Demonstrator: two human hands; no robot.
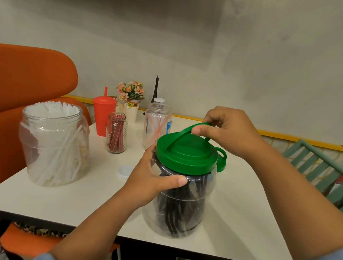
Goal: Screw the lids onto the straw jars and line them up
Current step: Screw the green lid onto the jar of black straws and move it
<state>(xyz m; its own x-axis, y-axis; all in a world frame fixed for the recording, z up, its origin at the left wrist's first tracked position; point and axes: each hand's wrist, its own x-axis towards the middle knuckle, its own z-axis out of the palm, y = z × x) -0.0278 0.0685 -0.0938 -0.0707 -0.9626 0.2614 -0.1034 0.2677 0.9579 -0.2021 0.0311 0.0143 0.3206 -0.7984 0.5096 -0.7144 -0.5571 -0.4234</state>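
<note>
Nearby, lidless white-straw jar [53, 146], small jar [116, 133], red tumbler [103, 113].

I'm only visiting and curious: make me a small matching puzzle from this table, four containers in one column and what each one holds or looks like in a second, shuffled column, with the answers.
Things:
1. Green-lidded jar
2. Big open jar
3. Small glass jar
4. Red tumbler

Descriptions:
A. Holds white straws, no lid on it
B. Has its own red straw standing up from the lid
C. Holds black straws, gripped by the left hand
D. Holds red striped straws, no lid on it

Pairs: 1-C, 2-A, 3-D, 4-B
</note>
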